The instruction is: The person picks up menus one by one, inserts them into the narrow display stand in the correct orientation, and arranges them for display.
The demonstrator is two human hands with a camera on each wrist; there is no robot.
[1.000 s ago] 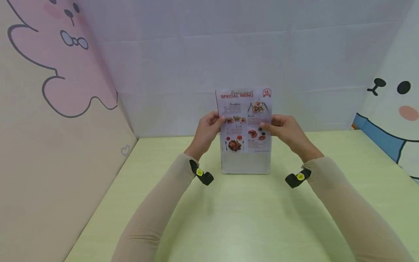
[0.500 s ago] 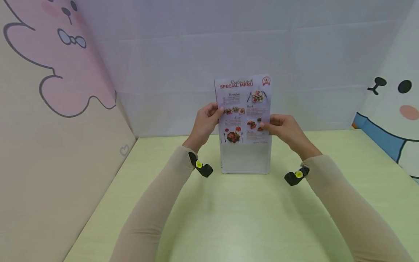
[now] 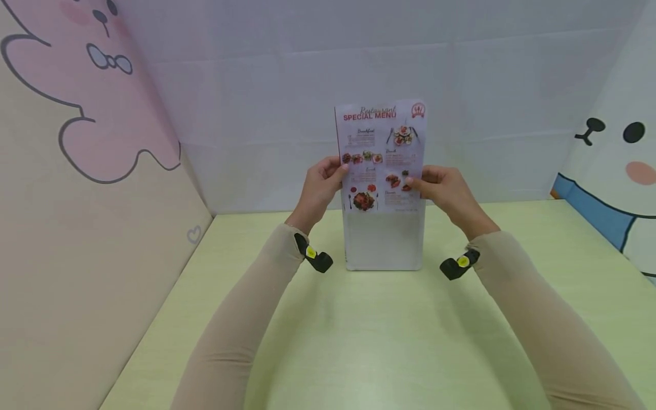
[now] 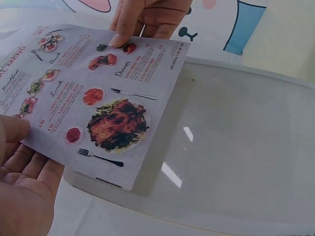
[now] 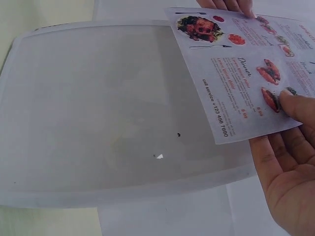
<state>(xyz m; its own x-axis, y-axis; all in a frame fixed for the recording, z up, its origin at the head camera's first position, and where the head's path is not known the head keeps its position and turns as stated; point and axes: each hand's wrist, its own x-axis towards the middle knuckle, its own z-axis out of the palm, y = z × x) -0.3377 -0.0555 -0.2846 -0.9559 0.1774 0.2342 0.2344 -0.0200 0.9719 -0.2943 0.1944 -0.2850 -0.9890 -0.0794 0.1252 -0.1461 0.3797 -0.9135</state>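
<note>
Clearly, both hands grip the menu sheet (image 3: 380,139); the left hand (image 3: 319,188) pinches its left edge and the right hand (image 3: 452,193) its right edge, thumbs on the printed face, fingers behind; the sheet stands upright, covering the upper part of a white panel (image 3: 383,245) with a raised rim; the panel's lower end meets the pale green bench (image 3: 384,341); I cannot tell whether the fingers also touch the panel; beyond hangs a pale backdrop (image 3: 266,114).
</note>
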